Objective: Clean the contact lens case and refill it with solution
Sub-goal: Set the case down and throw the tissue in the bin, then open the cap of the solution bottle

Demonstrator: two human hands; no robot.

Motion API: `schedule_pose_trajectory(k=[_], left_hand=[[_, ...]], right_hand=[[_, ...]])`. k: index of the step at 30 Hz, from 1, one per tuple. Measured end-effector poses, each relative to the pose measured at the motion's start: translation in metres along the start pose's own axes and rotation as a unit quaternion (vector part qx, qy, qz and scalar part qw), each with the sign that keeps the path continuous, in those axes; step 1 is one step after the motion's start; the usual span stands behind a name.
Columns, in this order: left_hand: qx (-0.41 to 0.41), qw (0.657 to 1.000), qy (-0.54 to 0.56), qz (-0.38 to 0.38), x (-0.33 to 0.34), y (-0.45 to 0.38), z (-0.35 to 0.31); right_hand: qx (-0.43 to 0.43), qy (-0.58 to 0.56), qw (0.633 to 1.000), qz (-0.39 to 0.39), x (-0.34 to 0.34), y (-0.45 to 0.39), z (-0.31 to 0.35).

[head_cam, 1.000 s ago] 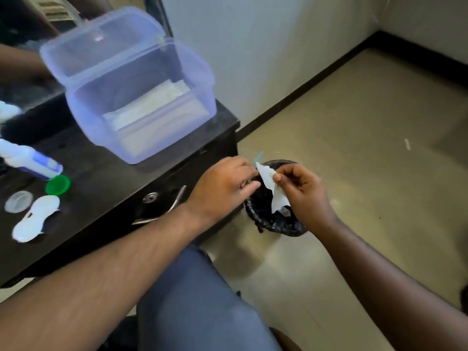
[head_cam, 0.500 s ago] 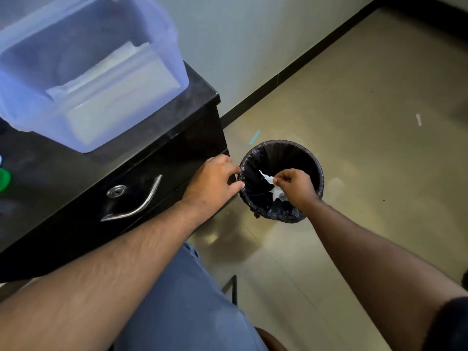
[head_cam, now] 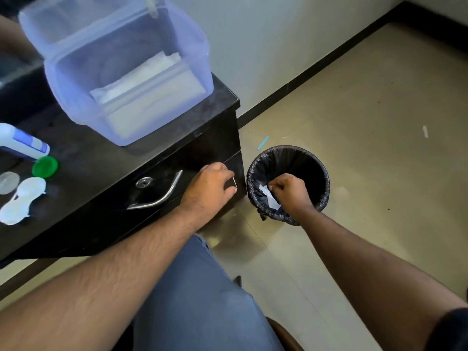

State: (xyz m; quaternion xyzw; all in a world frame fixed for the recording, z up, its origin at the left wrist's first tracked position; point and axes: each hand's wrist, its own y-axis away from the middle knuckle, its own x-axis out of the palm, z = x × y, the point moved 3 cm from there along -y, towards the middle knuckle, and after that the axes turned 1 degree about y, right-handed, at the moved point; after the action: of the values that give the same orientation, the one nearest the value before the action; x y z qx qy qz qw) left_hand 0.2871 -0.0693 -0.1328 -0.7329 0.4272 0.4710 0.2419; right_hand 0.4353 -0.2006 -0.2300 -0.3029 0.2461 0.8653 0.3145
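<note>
Disposal step under way, judged from hand positions. Right hand (head_cam: 288,192) is inside the mouth of the round black bin lined with a dark plastic bag (head_cam: 321,173), fingers pinched closed on a torn piece of white paper wrapper (head_cam: 269,198). Left hand (head_cam: 211,188) is curled beside the front corner of the black desk (head_cam: 177,138), fingers closed on a thin pale stick (head_cam: 234,182); what the stick is cannot be told, possibly a swab.

White figure-eight plastic contact lens case (head_cam: 21,201) lies open on the desk at far left, well apart from both hands. Round green cap (head_cam: 45,167) and translucent round cap (head_cam: 8,182) sit just beside it. White solution bottle with blue label (head_cam: 21,144) lies on its side near the green cap. Translucent lavender plastic storage box (head_cam: 126,72), lid up, holds folded white tissue.

Risks, as judgement:
- Wrapper may cling to the fingers or catch on the bag rim and fall to the floor; a small blue scrap (head_cam: 262,143) already lies there.
- Stick tip may brush the drawer front or bin while attention is down, contaminating it before it reaches the case.
- Bottle on its side could leak if uncapped.
- Case wells sit uncovered and exposed to dust.
</note>
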Motion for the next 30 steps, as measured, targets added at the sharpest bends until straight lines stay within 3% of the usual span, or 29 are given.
schedule_pose_trajectory(k=[9,13,18,26,30], left_hand=[[-0.020,0.995,0.024,-0.099,-0.046,0.071,0.008],[-0.025,0.986,0.017,-0.166,-0.081,0.115,0.014],[-0.019,0.982,-0.019,-0.186,-0.111,0.167,0.031],[-0.069,0.942,-0.012,-0.327,-0.167,0.210,0.063],[-0.141,0.925,0.004,-0.352,-0.191,0.209,0.084]], right_hand=[[-0.188,-0.014,0.982,0.017,0.019,0.049,0.119],[-0.268,-0.014,0.963,-0.001,0.014,0.080,0.164],[-0.379,0.027,0.925,0.018,0.011,0.119,0.218],[-0.463,0.009,0.886,0.017,0.019,0.143,0.292],[-0.465,0.005,0.885,0.021,0.026,0.136,0.323]])
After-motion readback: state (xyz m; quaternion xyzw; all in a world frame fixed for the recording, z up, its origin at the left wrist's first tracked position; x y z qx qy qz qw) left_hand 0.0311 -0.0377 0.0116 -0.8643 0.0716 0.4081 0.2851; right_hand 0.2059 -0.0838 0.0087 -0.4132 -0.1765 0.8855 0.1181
